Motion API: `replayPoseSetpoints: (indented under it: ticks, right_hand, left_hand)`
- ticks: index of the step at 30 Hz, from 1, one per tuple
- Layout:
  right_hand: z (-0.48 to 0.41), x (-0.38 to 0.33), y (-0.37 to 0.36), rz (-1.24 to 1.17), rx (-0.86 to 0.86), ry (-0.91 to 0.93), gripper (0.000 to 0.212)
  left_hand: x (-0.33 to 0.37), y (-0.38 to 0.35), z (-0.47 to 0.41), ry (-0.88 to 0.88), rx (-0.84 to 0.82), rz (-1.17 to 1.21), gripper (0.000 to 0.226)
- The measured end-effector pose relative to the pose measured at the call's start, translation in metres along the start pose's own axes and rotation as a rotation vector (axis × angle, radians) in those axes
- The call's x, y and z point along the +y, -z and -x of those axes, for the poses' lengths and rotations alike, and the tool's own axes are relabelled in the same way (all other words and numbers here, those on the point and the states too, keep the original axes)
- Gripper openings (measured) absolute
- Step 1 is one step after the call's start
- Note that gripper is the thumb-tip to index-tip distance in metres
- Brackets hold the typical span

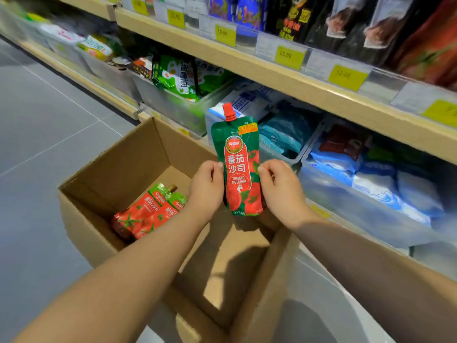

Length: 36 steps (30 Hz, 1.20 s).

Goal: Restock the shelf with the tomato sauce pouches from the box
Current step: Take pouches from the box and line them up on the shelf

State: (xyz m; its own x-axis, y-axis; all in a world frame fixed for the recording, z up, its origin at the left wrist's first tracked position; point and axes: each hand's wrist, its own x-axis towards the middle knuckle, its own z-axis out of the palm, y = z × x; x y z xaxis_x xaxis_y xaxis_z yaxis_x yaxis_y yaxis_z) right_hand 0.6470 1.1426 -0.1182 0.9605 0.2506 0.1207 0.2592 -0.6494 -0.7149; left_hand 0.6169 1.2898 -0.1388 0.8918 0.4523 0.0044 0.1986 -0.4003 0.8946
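pouches (146,214) in box (138,154), box before shelf (272,78)

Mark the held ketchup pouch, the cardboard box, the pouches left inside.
ketchup pouch (238,167), head view, middle of red label
cardboard box (128,162), head view, inner left wall
pouches in the box (144,211), head view, red front of one

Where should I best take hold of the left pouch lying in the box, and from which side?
I would come from above: the box is open-topped and the pouch lies flat inside. Pinch across its narrow green shoulder, below the cap.
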Motion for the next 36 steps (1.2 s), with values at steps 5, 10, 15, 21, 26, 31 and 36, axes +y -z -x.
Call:
replayPoseSetpoints:
  ticks: [5, 10, 15, 21, 26, 31, 36]
  right_hand:
    - [0.006, -0.002, 0.074, -0.036, 0.121, 0.009, 0.02]
    - [0.013, -0.001, 0.135, -0.041, 0.197, -0.057, 0.029]
    - [0.024, 0.005, 0.207, -0.048, 0.307, -0.119, 0.029]
    - [0.031, 0.023, 0.282, -0.002, 0.404, -0.246, 0.027]
    - [0.025, 0.031, 0.341, 0.043, 0.534, -0.282, 0.024]
    - [0.016, 0.042, 0.374, 0.159, 0.668, -0.352, 0.03]
    - [0.013, 0.053, 0.385, 0.133, 0.751, -0.384, 0.029]
  left_hand:
    - [0.071, -0.016, 0.009, -0.169, -0.028, 0.007, 0.032]
    - [0.132, -0.032, 0.014, -0.23, -0.135, 0.032, 0.035]
    - [0.199, -0.064, 0.026, -0.278, -0.22, 0.052, 0.041]
    - [0.276, -0.111, 0.037, -0.26, -0.249, 0.114, 0.04]
    - [0.331, -0.139, 0.042, -0.365, -0.318, 0.142, 0.031]
    - [0.366, -0.166, 0.049, -0.307, -0.344, 0.171, 0.025]
    - [0.38, -0.186, 0.057, -0.369, -0.397, 0.122, 0.03]
